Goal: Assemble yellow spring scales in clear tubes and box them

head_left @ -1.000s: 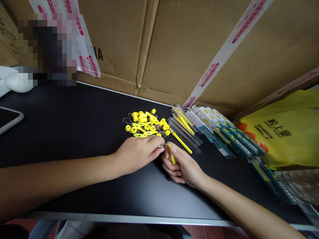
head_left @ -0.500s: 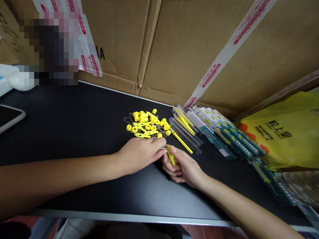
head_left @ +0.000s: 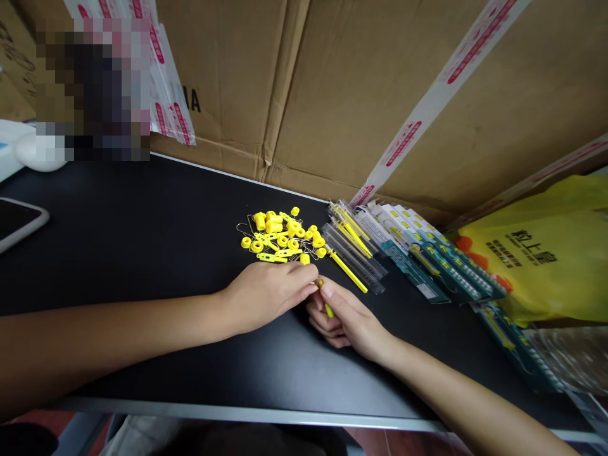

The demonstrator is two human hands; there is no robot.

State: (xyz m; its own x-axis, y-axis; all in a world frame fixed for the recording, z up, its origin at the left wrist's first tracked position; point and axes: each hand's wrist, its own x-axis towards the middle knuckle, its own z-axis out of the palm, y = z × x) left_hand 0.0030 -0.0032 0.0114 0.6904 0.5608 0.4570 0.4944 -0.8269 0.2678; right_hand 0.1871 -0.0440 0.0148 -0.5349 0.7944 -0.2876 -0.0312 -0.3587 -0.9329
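My right hand [head_left: 349, 320] is closed on a small yellow plastic piece [head_left: 329, 310], with the thumb lying over its upper part. My left hand [head_left: 273, 294] meets it from the left, thumb and forefinger pinched on a thin metal wire part [head_left: 317, 280] at the top of the yellow piece; most of that part is hidden by the fingers. Just beyond my hands lies a pile of yellow caps, flat yellow pieces and metal wires [head_left: 275, 237] on the black table [head_left: 142, 253]. A long yellow stick [head_left: 349, 271] lies right of the pile.
Clear plastic sleeves [head_left: 354, 256] and green-and-white packages [head_left: 427, 253] lie to the right, beside a yellow bag [head_left: 546, 253]. A phone [head_left: 19, 221] rests at the left edge. Cardboard boxes [head_left: 356, 95] stand along the back.
My right thumb has shifted over the yellow piece, covering more of it. My left fingertips have moved slightly right and down. The pile has not moved.
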